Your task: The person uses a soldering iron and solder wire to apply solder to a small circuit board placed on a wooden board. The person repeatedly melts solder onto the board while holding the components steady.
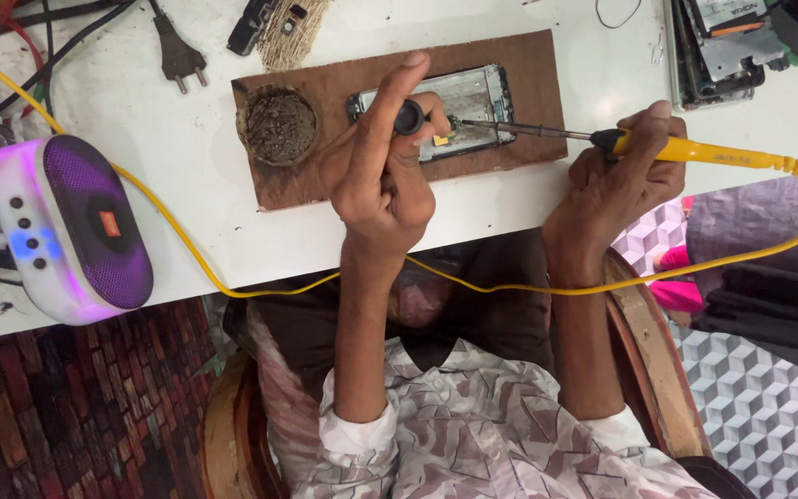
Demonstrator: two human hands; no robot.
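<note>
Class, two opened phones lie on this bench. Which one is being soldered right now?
The opened phone on the brown wooden board, where the yellow soldering iron tip touches it. The other, the stacked phone parts at the top right corner, lies untouched off the board.

Small orange rectangular label (110,224) sits mid-grille on the purple mesh front of the white speaker (66,231), far left edge of the worktop (510,203). Top right corner: a stack of opened phone bodies (718,46), the top one carrying a pale grey-white label (730,11) with dark print and an orange strip just below it. No lit screens or packages in view; the opened phone frame (464,106) on the brown board (325,176) shows bare metal only, no display glass that I can make out.
</note>
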